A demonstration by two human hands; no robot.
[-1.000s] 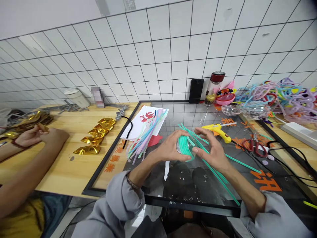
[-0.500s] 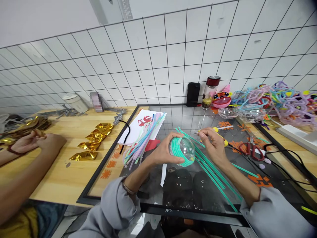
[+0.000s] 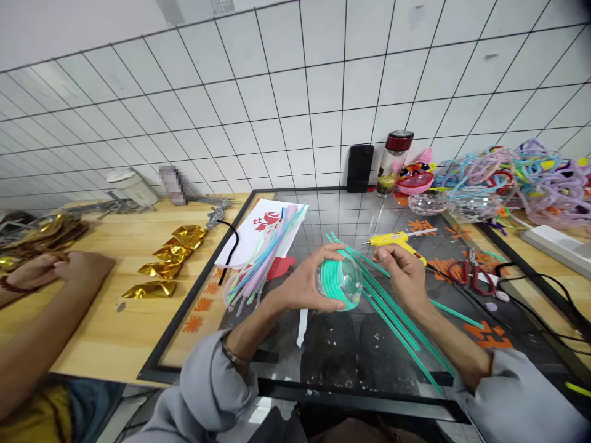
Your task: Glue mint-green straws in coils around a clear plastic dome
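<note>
My left hand (image 3: 307,280) is wrapped around a clear plastic ball (image 3: 351,280), thumb below and fingers over the top. Rows of green pipe cleaner (image 3: 331,280) cover the ball's left side and underside; its right side is bare and see-through. To the right, apart from the ball, my right hand (image 3: 406,277) has its fingers curled together in a pinch, and whatever they may hold is too small to make out. Just behind it lies a yellow glue gun (image 3: 392,239) with a glue stick in its back. Several straight green pipe cleaners (image 3: 392,317) lie between my hands and under my right forearm.
Left of me, pastel pipe cleaners (image 3: 263,258) rest on white paper (image 3: 244,237). A co-worker's hands (image 3: 60,271) are near gold foil pieces (image 3: 178,246). Red-handled scissors (image 3: 471,274), black cables, a bottle (image 3: 392,166), a phone (image 3: 360,169) and a pipe-cleaner heap (image 3: 512,178) stand or lie around the right side.
My right hand has moved slightly right and down, uncovering the glue gun's nozzle and body. My left hand has turned the ball a little. The view has shifted slightly.
</note>
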